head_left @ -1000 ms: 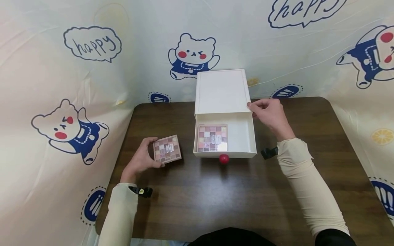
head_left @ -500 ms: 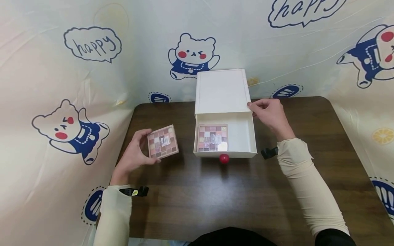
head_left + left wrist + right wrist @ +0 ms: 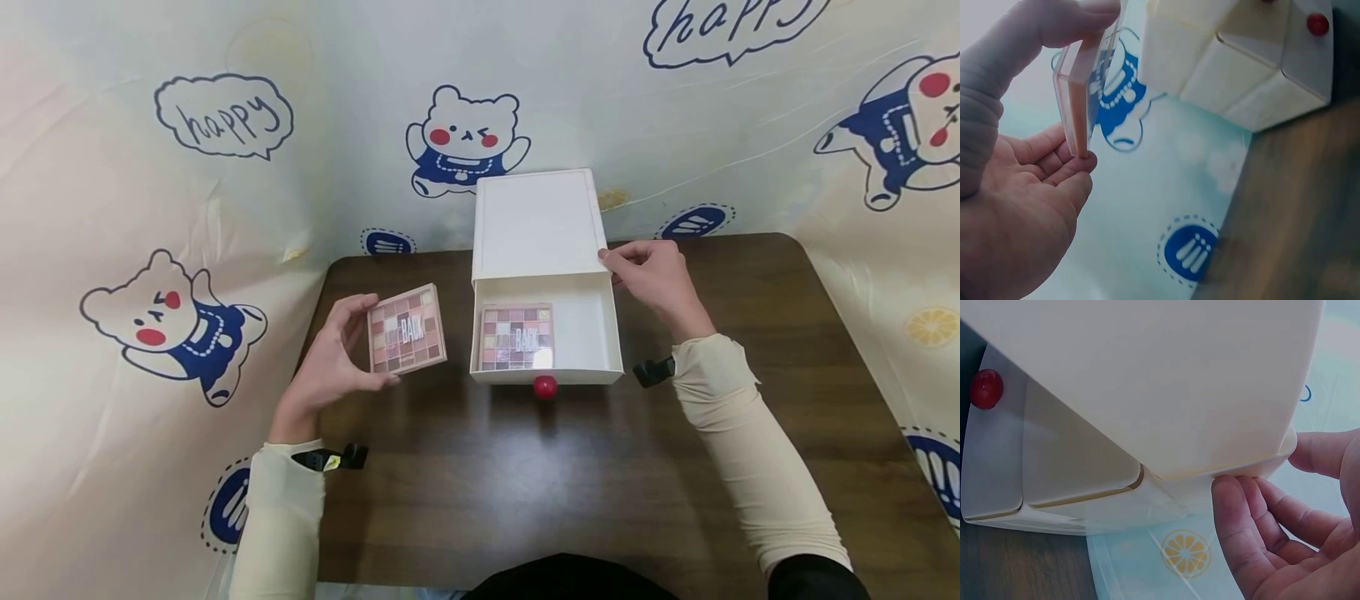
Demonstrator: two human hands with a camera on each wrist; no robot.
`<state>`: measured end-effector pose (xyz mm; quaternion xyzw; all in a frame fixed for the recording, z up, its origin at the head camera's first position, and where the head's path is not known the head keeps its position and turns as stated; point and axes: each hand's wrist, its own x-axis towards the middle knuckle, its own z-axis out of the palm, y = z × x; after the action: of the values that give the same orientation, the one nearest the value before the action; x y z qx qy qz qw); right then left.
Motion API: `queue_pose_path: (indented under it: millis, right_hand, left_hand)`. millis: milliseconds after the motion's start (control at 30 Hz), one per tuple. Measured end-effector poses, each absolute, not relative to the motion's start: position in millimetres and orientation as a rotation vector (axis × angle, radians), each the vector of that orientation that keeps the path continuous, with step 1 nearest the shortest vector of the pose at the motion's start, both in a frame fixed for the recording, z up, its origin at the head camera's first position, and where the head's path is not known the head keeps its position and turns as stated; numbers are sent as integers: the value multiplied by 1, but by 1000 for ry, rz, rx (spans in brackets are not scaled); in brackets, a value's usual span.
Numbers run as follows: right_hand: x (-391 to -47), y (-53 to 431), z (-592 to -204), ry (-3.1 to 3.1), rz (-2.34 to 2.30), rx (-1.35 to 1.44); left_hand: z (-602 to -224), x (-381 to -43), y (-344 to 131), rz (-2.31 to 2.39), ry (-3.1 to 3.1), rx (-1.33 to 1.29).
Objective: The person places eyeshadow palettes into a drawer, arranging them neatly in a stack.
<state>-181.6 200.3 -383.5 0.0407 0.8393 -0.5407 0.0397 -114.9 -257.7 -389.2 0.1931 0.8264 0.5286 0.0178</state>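
Observation:
An eyeshadow palette (image 3: 407, 329) with a chequered pink and brown lid lettered "BACK" is gripped by its left side in my left hand (image 3: 322, 371). In the left wrist view, the edge of this palette (image 3: 1079, 100) shows between thumb and fingers. To its right stands a white drawer box (image 3: 536, 225), its drawer (image 3: 583, 329) pulled out towards me. A similar palette (image 3: 516, 337) lies in the left half of that drawer. My right hand (image 3: 656, 279) holds the box's right side near its front corner, and the right wrist view shows its fingertips (image 3: 1229, 490) on the box edge.
A round red knob (image 3: 545, 387) sticks out from the drawer front. Box and hands are over a dark wooden table (image 3: 465, 475). Behind it hangs a pale cloth (image 3: 337, 108) printed with bears, close to the box's back.
My left hand has carried the palette first left, then slightly right and farther from me, with its face tilting more towards the camera. The right hand and the box have stayed put.

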Motion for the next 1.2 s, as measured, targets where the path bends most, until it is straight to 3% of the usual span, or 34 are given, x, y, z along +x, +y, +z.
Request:
queue_pose_path:
  millis: [433, 1200]
  right_hand:
    - [-179, 200, -383, 2566, -1645, 151]
    - [-180, 201, -386, 2582, -1639, 152]
  left_hand:
    - [-368, -119, -222, 1677, 2523, 788]
    - [-344, -122, -159, 1471, 2524, 694]
